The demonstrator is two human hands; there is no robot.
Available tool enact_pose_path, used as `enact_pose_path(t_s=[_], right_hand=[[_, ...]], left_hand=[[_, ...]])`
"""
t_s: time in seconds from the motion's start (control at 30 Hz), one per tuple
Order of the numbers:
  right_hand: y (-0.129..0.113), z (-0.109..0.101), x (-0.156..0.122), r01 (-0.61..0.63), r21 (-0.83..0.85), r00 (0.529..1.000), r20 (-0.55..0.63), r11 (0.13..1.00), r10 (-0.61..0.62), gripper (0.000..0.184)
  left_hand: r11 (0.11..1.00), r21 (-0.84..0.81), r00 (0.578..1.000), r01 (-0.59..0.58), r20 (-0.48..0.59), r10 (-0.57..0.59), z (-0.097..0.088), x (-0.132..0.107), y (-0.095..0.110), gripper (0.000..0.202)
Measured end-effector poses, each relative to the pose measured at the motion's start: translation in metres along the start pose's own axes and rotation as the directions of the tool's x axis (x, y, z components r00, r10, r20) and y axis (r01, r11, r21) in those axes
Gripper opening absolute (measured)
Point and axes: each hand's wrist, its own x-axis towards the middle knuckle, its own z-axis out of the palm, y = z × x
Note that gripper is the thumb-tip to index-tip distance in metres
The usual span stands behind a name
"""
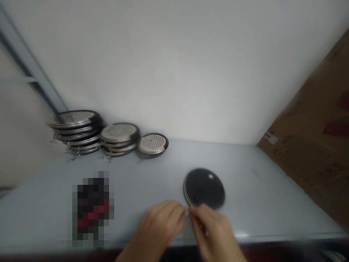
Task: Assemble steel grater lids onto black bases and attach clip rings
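Note:
My left hand and my right hand meet near the table's front edge, both with fingers pinched together. Between their fingertips shows a small silvery piece, thin like a bit of chain or wire; its exact kind is too blurred to make out. Just beyond my right hand lies a round disc with a glossy black face up and a pale metal rim. The silvery piece is close to the disc's near edge; whether it is joined to it I cannot tell.
Along the wall stand a tall stack of round perforated metal discs, a shorter stack and a low one, with thin metal bits dangling. A pixelated dark and red patch covers the left table. Cardboard borders the right.

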Motion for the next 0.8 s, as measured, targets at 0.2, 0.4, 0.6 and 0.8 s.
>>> enact_pose_path(t_s=[0.2, 0.4, 0.6, 0.8], right_hand=[[-0.002, -0.016, 0.008, -0.267, 0.296, 0.962, 0.019, 0.917, 0.273, 0.024], [-0.005, -0.025, 0.012, -0.359, 0.420, 0.933, 0.175, 0.833, 0.314, 0.029], [-0.009, -0.022, 0.012, -0.256, 0.352, 0.966, 0.110, 0.900, 0.232, 0.030], [-0.007, -0.024, 0.011, -0.243, 0.340, 0.968, 0.144, 0.908, 0.205, 0.026]], left_hand=[[0.720, -0.594, 0.932, 0.359, 0.178, -0.317, -0.007, 0.011, 0.001, 0.013], [0.255, -0.726, 0.735, 0.638, 0.477, -0.481, -0.011, 0.017, 0.000, 0.013], [0.050, -0.749, 0.688, 0.661, 0.578, -0.440, -0.013, 0.017, -0.005, 0.030], [-0.027, -0.764, 0.704, 0.644, 0.607, -0.368, -0.013, 0.018, -0.006, 0.024]])
